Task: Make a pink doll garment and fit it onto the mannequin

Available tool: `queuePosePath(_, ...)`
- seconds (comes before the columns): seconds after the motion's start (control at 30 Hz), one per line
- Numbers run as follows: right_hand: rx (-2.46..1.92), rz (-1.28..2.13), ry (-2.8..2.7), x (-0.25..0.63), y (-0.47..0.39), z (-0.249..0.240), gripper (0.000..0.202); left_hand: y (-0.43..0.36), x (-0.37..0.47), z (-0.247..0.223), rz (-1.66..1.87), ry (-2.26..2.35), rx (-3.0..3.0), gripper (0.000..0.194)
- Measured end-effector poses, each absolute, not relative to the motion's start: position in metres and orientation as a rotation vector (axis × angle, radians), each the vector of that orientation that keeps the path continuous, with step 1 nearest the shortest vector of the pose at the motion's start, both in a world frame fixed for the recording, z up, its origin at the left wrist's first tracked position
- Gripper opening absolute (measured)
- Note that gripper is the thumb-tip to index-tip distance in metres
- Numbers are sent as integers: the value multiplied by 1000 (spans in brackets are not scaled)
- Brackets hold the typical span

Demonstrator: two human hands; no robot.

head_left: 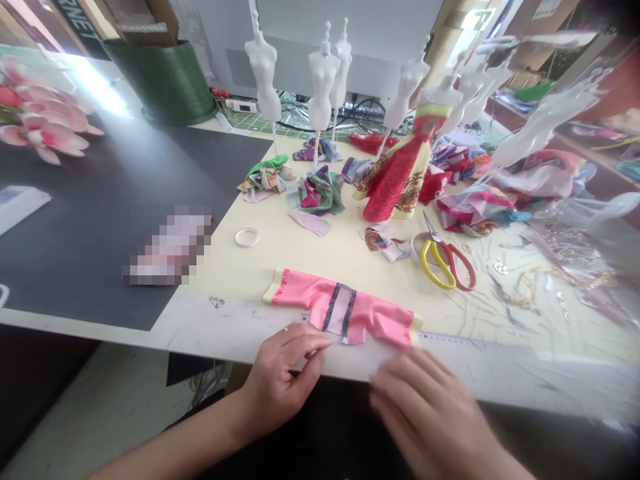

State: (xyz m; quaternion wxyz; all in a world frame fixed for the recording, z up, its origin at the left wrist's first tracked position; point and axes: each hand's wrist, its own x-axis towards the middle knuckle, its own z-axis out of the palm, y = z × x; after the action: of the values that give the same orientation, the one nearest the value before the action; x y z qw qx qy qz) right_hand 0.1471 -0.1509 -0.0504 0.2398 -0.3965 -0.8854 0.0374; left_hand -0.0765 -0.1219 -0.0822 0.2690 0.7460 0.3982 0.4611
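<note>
A small pink doll's jacket [367, 308] lies spread flat near the table's front edge. It has pale yellow cuffs and two dark patterned bands down a light middle strip. Just below its lower left edge is my left hand [287, 367], thumb and fingertips pinched together. Anything between those fingertips is too small to make out. My right hand [425, 400] is smeared by motion in front of the right sleeve, and its fingers cannot be read. Red-and-yellow-handled scissors [445, 261] rest behind the jacket's right side, blades pointing away.
White mannequins [323, 90] stand at the back among fabric scraps [320, 190], one wearing a red-and-yellow dress [395, 167]. A white ring-shaped roll [247, 237] lies left of the scissors. On the dark mat [125, 173] is a pixelated object [170, 247]. Clear packaging [590, 260] covers the right.
</note>
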Motion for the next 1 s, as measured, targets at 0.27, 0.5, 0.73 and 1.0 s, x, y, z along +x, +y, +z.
queuePosePath(0.27,-1198,77,-2441,129,-116,-81,17,-134,-67,-79,1023,1077,1743,16)
queuePosePath(0.5,-1161,104,-2292,131,-116,-85,16,-137,-62,-72,722,1088,1160,16)
queuePosePath(0.73,-1023,96,-2241,136,-120,-79,18,-123,-46,-65,531,965,557,28)
queuePosePath(1.0,-908,84,-2294,144,-118,-83,22,-115,-33,-61,552,1003,577,26)
